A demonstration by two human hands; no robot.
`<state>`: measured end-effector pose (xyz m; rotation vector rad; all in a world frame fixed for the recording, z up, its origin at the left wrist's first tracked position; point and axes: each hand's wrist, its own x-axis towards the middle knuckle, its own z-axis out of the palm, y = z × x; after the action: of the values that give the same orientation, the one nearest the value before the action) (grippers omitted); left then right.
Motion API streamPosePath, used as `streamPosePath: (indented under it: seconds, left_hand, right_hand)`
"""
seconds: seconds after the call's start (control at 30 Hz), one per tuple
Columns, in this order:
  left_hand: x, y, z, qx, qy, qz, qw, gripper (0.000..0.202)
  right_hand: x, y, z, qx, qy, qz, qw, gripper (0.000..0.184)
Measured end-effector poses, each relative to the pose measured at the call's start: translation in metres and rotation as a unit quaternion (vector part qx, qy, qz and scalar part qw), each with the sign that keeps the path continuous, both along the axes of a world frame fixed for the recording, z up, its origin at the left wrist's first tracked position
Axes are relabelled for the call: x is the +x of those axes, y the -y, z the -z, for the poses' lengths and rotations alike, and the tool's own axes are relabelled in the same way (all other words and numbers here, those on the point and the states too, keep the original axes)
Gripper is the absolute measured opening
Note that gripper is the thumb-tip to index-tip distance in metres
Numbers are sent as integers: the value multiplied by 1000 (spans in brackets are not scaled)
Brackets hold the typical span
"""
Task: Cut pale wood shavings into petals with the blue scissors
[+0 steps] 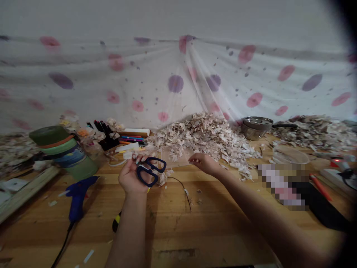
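In the middle of the head view, my left hand (131,178) is palm up, its fingers curled around a pair of scissors (147,178). The dark blue handle loops point to the right, and the blades are hidden by the hand. Level with it, my right hand (205,163) reaches in from the right with bent fingers close together, at the near edge of a heap of pale dry flakes (205,134). Whatever may be between those fingertips is too small to name. A thin dark stem (185,191) lies on the wooden table between the two arms.
A blue glue gun (79,197) with a cord lies left, before a leaning green canister (65,152). Pens (132,139) sit farther back. A yellow-black handle (116,222) is partly under my left arm. At right are a metal pot (256,128) and a clear dish (290,154).
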<state>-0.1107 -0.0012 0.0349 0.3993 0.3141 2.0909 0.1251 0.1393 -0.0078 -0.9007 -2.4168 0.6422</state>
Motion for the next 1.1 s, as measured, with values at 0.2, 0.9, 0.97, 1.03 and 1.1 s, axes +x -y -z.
streamPosePath:
  seconds: [0.2, 0.9, 0.97, 1.03, 1.1]
  left_hand:
    - [1, 0, -1, -2, 4, -1, 1000, 14]
    - [6, -2, 0, -12, 12, 7, 1000, 11]
    - [7, -2, -1, -7, 13, 6, 1000, 11]
    - [7, -2, -1, -3, 11, 12, 1000, 11]
    - [6, -2, 0, -1, 10, 19, 1000, 11]
  right_hand:
    - [47, 42, -9, -89, 89, -148, 981, 20]
    - [41, 60, 35, -51, -29, -142, 988, 12]
    - [41, 61, 36, -26, -34, -154, 987, 10]
    - [42, 62, 37, -17, -36, -147, 988, 9]
    - [41, 64, 36, -20, -34, -141, 989, 7]
